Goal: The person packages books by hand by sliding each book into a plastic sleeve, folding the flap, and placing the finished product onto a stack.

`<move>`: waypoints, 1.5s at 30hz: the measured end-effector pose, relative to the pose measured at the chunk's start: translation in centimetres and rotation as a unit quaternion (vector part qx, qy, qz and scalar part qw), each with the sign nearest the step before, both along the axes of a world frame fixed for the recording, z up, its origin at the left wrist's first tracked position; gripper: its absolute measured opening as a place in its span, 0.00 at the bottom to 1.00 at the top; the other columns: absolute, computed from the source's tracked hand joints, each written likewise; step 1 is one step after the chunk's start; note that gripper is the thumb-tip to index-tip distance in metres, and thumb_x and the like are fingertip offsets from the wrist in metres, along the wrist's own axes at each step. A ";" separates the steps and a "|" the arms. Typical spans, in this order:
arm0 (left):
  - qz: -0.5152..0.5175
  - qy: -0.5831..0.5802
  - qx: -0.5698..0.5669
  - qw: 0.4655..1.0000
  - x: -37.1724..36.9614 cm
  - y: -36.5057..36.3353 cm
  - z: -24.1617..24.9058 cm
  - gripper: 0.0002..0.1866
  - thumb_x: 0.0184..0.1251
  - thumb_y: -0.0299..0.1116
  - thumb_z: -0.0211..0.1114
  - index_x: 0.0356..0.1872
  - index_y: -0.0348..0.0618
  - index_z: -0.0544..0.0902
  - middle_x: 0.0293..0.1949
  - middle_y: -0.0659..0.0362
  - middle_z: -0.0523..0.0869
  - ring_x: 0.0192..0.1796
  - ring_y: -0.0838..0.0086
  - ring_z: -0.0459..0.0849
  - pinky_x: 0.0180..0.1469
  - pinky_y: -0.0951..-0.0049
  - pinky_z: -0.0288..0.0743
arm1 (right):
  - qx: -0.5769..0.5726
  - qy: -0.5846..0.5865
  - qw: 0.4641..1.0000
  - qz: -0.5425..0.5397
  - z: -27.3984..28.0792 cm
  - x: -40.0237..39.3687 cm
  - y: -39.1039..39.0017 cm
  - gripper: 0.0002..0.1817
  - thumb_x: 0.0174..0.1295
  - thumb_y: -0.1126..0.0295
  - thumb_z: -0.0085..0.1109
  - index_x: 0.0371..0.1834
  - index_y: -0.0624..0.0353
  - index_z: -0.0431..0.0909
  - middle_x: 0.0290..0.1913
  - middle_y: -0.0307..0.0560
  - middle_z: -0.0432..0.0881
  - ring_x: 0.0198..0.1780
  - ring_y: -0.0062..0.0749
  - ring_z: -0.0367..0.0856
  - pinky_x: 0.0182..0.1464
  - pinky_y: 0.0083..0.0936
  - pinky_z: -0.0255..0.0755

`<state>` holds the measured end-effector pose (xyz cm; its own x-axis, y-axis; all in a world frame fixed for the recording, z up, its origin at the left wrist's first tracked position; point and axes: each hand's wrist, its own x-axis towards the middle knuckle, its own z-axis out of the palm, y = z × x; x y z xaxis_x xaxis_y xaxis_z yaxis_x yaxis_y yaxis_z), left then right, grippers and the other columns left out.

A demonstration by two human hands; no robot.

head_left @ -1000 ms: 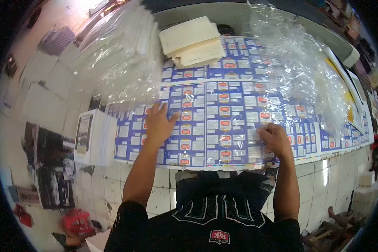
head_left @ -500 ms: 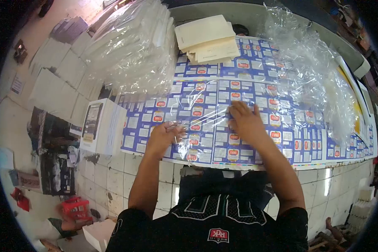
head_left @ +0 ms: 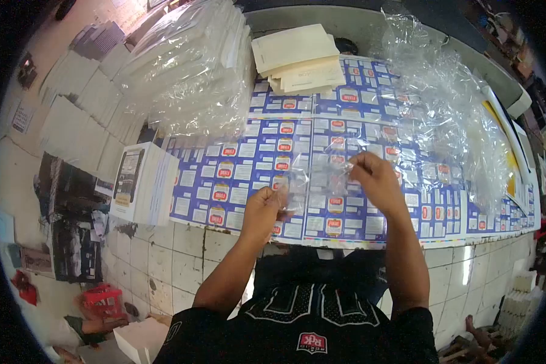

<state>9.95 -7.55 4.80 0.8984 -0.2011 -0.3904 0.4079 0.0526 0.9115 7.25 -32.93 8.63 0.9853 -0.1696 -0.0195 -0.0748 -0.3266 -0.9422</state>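
Observation:
Between my two hands hangs a piece of clear plastic film, over a table covered with blue printed sheets. My left hand is closed, its fingers pinching the film's near left part. The thumb and fingers of my right hand are pressed together at the film's right side. Glare and transparency make the film's exact outline hard to see.
A tall pile of plastic-wrapped stacks stands at the back left. Cream booklets lie at the back. Crumpled clear film covers the right side. A white stack of books sits at the left edge.
My left hand has moved right, toward my right hand. My right hand, earlier spread flat on the film, now pinches it slightly to the right. The film is gathered up between them.

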 end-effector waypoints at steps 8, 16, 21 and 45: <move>-0.078 -0.172 0.031 0.982 -2.8 -0.5 3.6 0.27 0.79 0.44 0.45 0.18 0.40 0.71 0.19 0.60 0.75 0.24 0.76 0.75 0.32 0.73 0.74 | -0.036 -0.135 0.989 -0.050 4.1 -4.5 4.2 0.08 0.64 0.70 0.61 0.37 0.66 0.81 0.32 0.51 0.84 0.33 0.33 0.82 0.37 0.25 0.73; -0.128 -0.356 0.085 0.922 -3.8 -0.5 4.4 0.25 0.79 0.42 0.45 0.23 0.35 0.74 0.21 0.56 0.79 0.28 0.71 0.80 0.35 0.68 0.75 | -0.068 -0.179 0.979 -0.073 6.1 -5.3 4.4 0.04 0.62 0.74 0.61 0.36 0.64 0.81 0.33 0.50 0.84 0.34 0.34 0.81 0.40 0.26 0.71; -0.077 -0.408 0.125 0.901 -5.1 0.0 2.5 0.23 0.79 0.39 0.45 0.27 0.35 0.78 0.25 0.54 0.83 0.31 0.68 0.83 0.35 0.69 0.76 | -0.088 -0.200 0.974 -0.054 5.2 -5.1 4.5 0.05 0.62 0.74 0.60 0.38 0.63 0.81 0.37 0.51 0.84 0.39 0.40 0.82 0.45 0.30 0.72; 0.105 -0.257 0.715 0.642 2.4 24.6 8.1 0.24 0.67 0.36 0.58 0.60 0.33 0.73 0.54 0.41 0.81 0.58 0.50 0.80 0.60 0.59 0.72 | -0.048 -0.174 0.981 0.073 3.2 -8.1 3.8 0.29 0.49 0.69 0.72 0.55 0.65 0.74 0.57 0.59 0.77 0.60 0.51 0.75 0.62 0.38 0.66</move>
<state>12.39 17.00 12.89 0.9310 0.1803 0.3175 0.1557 -0.9826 0.1012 -0.83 -29.12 11.86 0.9433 -0.0108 0.3318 0.3004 -0.3980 -0.8668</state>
